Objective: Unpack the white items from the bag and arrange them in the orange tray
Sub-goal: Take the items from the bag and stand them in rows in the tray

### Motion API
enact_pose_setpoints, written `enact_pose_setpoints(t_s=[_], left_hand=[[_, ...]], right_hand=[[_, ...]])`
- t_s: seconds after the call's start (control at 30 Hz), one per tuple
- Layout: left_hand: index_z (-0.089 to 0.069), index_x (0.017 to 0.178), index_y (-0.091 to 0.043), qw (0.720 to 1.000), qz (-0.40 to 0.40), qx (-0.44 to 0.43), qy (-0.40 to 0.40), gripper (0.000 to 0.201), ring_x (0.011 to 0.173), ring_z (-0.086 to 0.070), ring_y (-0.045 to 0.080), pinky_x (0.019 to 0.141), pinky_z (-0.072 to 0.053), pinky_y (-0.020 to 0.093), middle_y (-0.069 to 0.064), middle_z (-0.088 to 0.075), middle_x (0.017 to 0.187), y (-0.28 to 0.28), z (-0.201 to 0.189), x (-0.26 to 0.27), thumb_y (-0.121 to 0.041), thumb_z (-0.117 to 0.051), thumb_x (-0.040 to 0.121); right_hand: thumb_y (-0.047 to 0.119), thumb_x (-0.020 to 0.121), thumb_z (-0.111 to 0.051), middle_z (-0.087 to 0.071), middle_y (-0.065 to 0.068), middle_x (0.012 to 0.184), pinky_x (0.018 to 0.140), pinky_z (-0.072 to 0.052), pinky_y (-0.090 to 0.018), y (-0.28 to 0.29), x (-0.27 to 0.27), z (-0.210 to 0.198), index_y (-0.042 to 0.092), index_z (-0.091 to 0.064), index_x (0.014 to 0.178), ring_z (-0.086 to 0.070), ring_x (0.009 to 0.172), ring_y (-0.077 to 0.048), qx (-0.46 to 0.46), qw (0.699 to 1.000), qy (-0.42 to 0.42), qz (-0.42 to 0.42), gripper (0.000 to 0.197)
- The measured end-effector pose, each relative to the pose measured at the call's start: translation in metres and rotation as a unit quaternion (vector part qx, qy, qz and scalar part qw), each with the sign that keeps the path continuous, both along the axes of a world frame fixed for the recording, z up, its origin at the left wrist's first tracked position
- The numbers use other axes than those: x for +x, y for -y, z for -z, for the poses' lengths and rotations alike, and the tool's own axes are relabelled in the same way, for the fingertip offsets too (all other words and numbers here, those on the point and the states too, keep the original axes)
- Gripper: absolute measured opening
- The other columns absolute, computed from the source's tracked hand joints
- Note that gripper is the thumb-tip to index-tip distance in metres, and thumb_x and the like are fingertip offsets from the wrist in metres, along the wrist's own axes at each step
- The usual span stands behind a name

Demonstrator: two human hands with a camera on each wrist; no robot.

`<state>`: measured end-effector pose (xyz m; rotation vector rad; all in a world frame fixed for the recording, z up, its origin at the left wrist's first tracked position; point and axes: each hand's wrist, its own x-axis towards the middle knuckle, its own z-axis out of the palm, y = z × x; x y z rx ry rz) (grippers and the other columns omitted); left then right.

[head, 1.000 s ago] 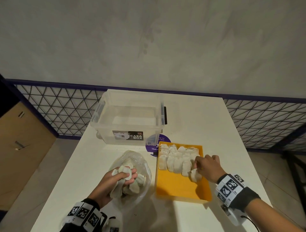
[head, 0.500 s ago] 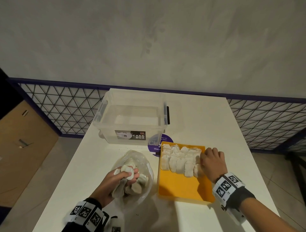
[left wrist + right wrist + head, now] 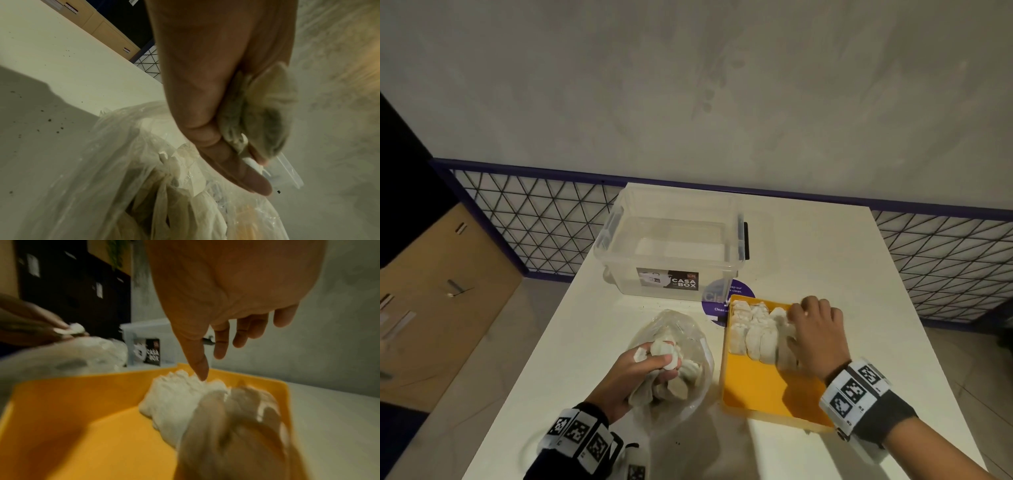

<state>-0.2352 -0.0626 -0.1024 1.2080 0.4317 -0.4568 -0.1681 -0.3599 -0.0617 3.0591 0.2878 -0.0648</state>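
Observation:
The orange tray (image 3: 753, 390) lies on the white table, right of a clear plastic bag (image 3: 690, 387) that holds several white items. A row of white items (image 3: 755, 334) fills the tray's far end. My right hand (image 3: 799, 320) rests over the right end of that row. In the right wrist view its fingers (image 3: 221, 345) are spread and its thumb touches the white items (image 3: 176, 395). My left hand (image 3: 654, 358) sits in the bag's mouth and grips a bunch of white items (image 3: 662, 349). The left wrist view shows one white item (image 3: 265, 112) in its fingers above the bag (image 3: 133, 170).
A clear lidless storage box (image 3: 671, 246) with a dark label stands behind the bag. A purple round sticker (image 3: 717, 303) lies between box and tray. The near half of the tray is bare. A mesh railing (image 3: 534, 222) borders the table (image 3: 825, 257).
My right hand has slid along the tray's right side to the far end of the row, and its white item now lies in the row. My left hand stays in the bag, still gripping.

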Motion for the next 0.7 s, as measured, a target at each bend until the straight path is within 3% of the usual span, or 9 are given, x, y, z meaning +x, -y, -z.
enact_pose_setpoints(t_s=[0.1, 0.17, 0.27, 0.4, 0.47, 0.57, 0.63, 0.7], left_hand=[[-0.062, 0.117, 0.001, 1.000, 0.004, 0.008, 0.010, 0.031, 0.104, -0.066, 0.035, 0.095, -0.050, 0.039, 0.026, -0.067, 0.114, 0.003, -0.001, -0.001, -0.009, -0.067, 0.088], [-0.061, 0.117, 0.002, 1.000, 0.000, 0.009, 0.015, 0.031, 0.102, -0.066, 0.034, 0.094, -0.051, 0.038, 0.026, -0.067, 0.113, 0.004, -0.003, -0.001, -0.009, -0.065, 0.089], [-0.061, 0.115, 0.006, 0.999, -0.011, -0.006, 0.040, 0.036, 0.097, -0.067, 0.027, 0.084, -0.055, 0.030, 0.025, -0.067, 0.109, 0.007, -0.007, -0.002, -0.011, -0.069, 0.085], [-0.062, 0.115, 0.004, 0.998, -0.017, -0.027, 0.052, 0.034, 0.104, -0.067, 0.027, 0.086, -0.056, 0.028, 0.019, -0.068, 0.111, 0.008, -0.012, -0.005, -0.015, -0.067, 0.087], [-0.063, 0.117, 0.001, 0.998, -0.016, -0.035, 0.051, 0.028, 0.108, -0.067, 0.027, 0.088, -0.056, 0.028, 0.017, -0.070, 0.115, 0.009, -0.016, -0.007, -0.014, -0.059, 0.094], [-0.065, 0.116, -0.003, 0.998, -0.030, -0.042, 0.044, 0.026, 0.105, -0.069, 0.023, 0.078, -0.057, 0.022, 0.015, -0.071, 0.113, 0.008, -0.019, -0.009, -0.014, -0.052, 0.096], [-0.061, 0.118, 0.002, 0.997, -0.047, -0.051, 0.037, 0.027, 0.103, -0.069, 0.023, 0.075, -0.057, 0.021, 0.017, -0.071, 0.113, 0.006, -0.017, -0.009, -0.011, -0.053, 0.095], [-0.055, 0.119, 0.013, 0.996, -0.065, -0.057, 0.022, 0.031, 0.100, -0.070, 0.025, 0.073, -0.058, 0.022, 0.021, -0.070, 0.110, 0.005, -0.013, -0.008, -0.007, -0.055, 0.094]], right_hand=[[0.031, 0.084, -0.058, -0.050, -0.001, 0.115, 0.094, -0.034, -0.036, -0.037, -0.004, -0.017, 0.020, -0.055, 0.112, -0.044, 0.108, -0.021, 0.082, 0.993, -0.018, -0.082, 0.030], [0.033, 0.092, -0.046, -0.047, 0.004, 0.121, 0.102, -0.026, -0.034, -0.063, -0.007, -0.020, 0.024, -0.052, 0.117, -0.037, 0.116, -0.016, 0.160, 0.976, -0.065, -0.130, 0.028], [0.041, 0.090, -0.048, -0.051, 0.004, 0.112, 0.097, -0.023, -0.034, -0.099, -0.010, -0.016, 0.025, -0.053, 0.115, -0.038, 0.112, -0.016, 0.210, 0.949, -0.169, -0.166, 0.030], [0.054, 0.075, -0.043, -0.050, 0.006, 0.096, 0.087, -0.024, -0.035, -0.127, -0.014, -0.002, 0.021, -0.056, 0.109, -0.041, 0.097, -0.016, 0.260, 0.921, -0.233, -0.175, 0.049], [0.048, 0.075, -0.047, -0.054, 0.007, 0.092, 0.082, -0.023, -0.031, -0.133, -0.015, 0.001, 0.019, -0.058, 0.103, -0.043, 0.092, -0.014, 0.314, 0.910, -0.216, -0.166, 0.042], [0.028, 0.084, -0.060, -0.051, 0.019, 0.077, 0.082, -0.028, -0.029, -0.133, -0.013, 0.004, 0.017, -0.061, 0.099, -0.043, 0.085, -0.010, 0.383, 0.896, -0.178, -0.137, 0.018], [0.021, 0.083, -0.064, -0.050, 0.021, 0.073, 0.084, -0.036, -0.031, -0.130, -0.009, 0.001, 0.016, -0.063, 0.096, -0.047, 0.078, -0.008, 0.422, 0.882, -0.178, -0.111, 0.015], [0.018, 0.082, -0.067, -0.052, 0.017, 0.073, 0.075, -0.040, -0.022, -0.125, -0.006, -0.004, 0.013, -0.064, 0.096, -0.048, 0.071, -0.005, 0.463, 0.862, -0.189, -0.085, 0.015]])
